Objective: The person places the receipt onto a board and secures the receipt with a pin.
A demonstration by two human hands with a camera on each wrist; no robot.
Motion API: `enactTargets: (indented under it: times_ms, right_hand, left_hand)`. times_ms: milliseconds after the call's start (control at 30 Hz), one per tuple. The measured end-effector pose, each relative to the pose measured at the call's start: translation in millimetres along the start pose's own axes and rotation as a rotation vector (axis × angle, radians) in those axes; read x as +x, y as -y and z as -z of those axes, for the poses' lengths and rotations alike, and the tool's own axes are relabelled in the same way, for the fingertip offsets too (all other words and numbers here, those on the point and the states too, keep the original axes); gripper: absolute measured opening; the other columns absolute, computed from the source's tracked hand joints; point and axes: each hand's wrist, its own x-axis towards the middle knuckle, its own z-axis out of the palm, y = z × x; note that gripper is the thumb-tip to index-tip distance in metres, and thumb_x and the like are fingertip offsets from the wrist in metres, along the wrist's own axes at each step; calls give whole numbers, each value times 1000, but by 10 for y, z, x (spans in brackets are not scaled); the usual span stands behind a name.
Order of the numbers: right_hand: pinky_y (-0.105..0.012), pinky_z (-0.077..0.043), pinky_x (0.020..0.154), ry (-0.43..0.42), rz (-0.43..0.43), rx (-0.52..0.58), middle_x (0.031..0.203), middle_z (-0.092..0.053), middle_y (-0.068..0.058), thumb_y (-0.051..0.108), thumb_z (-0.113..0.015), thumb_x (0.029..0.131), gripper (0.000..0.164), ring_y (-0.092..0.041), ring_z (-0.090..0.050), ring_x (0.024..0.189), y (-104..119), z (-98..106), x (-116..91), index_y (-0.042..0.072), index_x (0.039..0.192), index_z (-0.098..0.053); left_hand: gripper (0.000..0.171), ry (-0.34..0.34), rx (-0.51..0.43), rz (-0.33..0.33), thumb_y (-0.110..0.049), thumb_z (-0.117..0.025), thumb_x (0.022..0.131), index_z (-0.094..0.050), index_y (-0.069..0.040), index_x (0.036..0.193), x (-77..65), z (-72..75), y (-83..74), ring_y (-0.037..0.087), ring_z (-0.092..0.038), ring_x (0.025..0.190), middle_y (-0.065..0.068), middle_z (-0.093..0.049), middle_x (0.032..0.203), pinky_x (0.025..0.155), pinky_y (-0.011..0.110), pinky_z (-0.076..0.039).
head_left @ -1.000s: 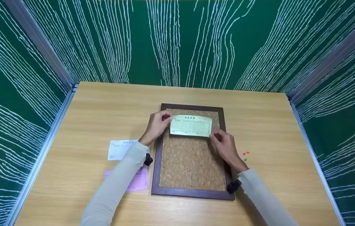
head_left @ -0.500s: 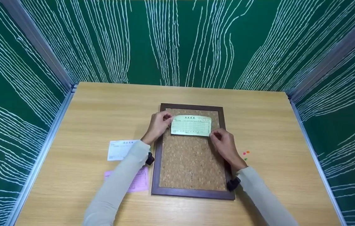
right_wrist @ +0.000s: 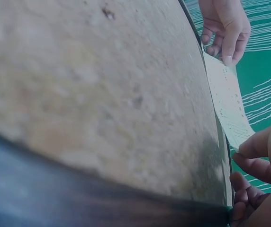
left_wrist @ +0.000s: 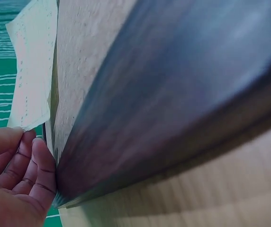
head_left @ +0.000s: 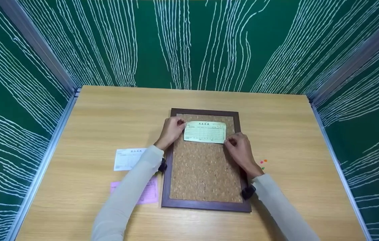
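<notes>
A pale green printed slip [head_left: 205,131] lies over the upper part of a framed cork board [head_left: 206,174]. My left hand [head_left: 172,130] pinches the slip's upper left corner between thumb and forefinger. At its lower right corner, my right hand [head_left: 241,150] pinches it the same way. In the left wrist view the slip [left_wrist: 33,66] bends a little and its edge stands off the cork. The right wrist view shows both hands at opposite ends of the slip [right_wrist: 225,94], with the right fingers [right_wrist: 256,165] low beside the board's dark frame.
Left of the board lie a white printed slip [head_left: 127,159] and a purple one [head_left: 149,192], both partly under the left sleeve. Small coloured pieces [head_left: 263,162], pink, orange and green, lie to the right. Green walls with white lines enclose the wooden table [head_left: 126,110].
The left hand and its end of the slip have shifted slightly to the right. Both hands keep their pinch on the corners. The head view has tilted a little.
</notes>
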Motion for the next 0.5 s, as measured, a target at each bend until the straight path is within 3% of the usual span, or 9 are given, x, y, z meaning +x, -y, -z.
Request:
enactTargets:
  times_ms: [233, 500]
  right_hand:
    - [-40, -40, 82, -5, -19, -28, 100, -64, -15, 10, -69, 101, 18, -31, -55, 94, -6, -15, 50, -4, 105, -80]
    - [-42, -43, 83, -4, -26, -68, 102, -66, -16, 9, -69, 102, 19, -31, -57, 95, -9, -18, 87, -5, 105, -81]
  left_hand:
    - [13, 35, 33, 9, -4, -69, 103, -80, 3, 104, 75, 1, 26, 23, -69, 87, 15, -79, 99, 81, 38, -57]
    - [11, 47, 76, 0, -9, -71, 102, -81, -6, 98, 245, -131, 310, 18, -68, 83, 6, -78, 93, 76, 35, -55]
